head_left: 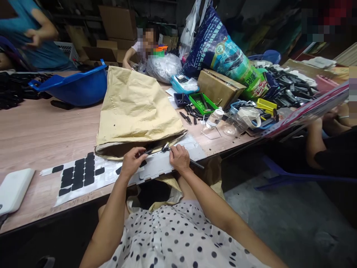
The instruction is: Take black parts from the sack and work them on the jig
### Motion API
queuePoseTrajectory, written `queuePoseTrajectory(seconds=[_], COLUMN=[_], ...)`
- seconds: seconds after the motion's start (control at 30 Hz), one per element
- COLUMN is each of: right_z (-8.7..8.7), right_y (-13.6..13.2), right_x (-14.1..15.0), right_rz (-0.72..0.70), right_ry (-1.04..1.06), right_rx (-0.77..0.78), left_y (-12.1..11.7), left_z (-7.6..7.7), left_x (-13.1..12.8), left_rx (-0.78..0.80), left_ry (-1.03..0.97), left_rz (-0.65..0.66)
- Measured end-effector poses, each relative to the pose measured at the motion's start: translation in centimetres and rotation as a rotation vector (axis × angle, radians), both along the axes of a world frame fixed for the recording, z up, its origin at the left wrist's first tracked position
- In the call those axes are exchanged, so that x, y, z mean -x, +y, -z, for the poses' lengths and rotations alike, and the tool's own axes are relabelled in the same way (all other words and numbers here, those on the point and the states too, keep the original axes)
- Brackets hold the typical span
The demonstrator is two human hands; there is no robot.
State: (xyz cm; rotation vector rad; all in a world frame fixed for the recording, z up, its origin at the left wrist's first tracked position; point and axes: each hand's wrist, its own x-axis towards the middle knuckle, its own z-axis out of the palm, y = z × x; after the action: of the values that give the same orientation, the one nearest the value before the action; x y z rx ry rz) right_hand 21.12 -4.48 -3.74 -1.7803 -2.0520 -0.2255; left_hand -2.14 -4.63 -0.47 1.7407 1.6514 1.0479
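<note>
My right hand [180, 158] is wrapped round a small hammer [165, 147]. Its shiny head points left of my fingers, and the black handle sticks out at lower right. My left hand [132, 162] is closed in a pinch on a small dark piece [148, 152], mostly hidden by the fingers. Both hands are above a grey board [157, 163] at the table's front edge. Just behind them is the open mouth of a tan sack [139, 108]. Left of my left hand, a white sheet [80, 193] carries several black rounded stickers [79, 173].
A white power bank [16, 190] is at far left. Behind are a blue basin [75, 87], a green tray [202, 103], a clear bottle [214, 117], a plastic jug [240, 123] and piled black parts [290, 87]. Other people sit across and at right.
</note>
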Motion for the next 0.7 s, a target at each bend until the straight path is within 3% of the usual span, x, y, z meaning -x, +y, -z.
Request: queuePoseTrajectory(seconds=[0.1,0.23,0.4,0.7], right_z=[0.0,-0.4,-1.2,-2.5], right_y=[0.0,0.2,-0.4,-2.8], right_x=[-0.1,-0.6,-0.4,3.4], right_rz=[-0.011,-0.028,-0.122,-0.304], right_ry=[-0.001,0.007,0.109,0.368], right_rx=[0.013,0.051,0.064,0.099], left_y=[-1.5,-1.9,-1.4,-1.4], left_z=[1.5,2.9,3.2,3.3], left_x=[-0.4,-0.6,-0.5,-0.6], left_rx=[-0.019,-0.092,-0.070,-0.063], left_ry=[0.039,0.097,0.126,0.112], left_rz=[0.133,0.127,0.117,0.101])
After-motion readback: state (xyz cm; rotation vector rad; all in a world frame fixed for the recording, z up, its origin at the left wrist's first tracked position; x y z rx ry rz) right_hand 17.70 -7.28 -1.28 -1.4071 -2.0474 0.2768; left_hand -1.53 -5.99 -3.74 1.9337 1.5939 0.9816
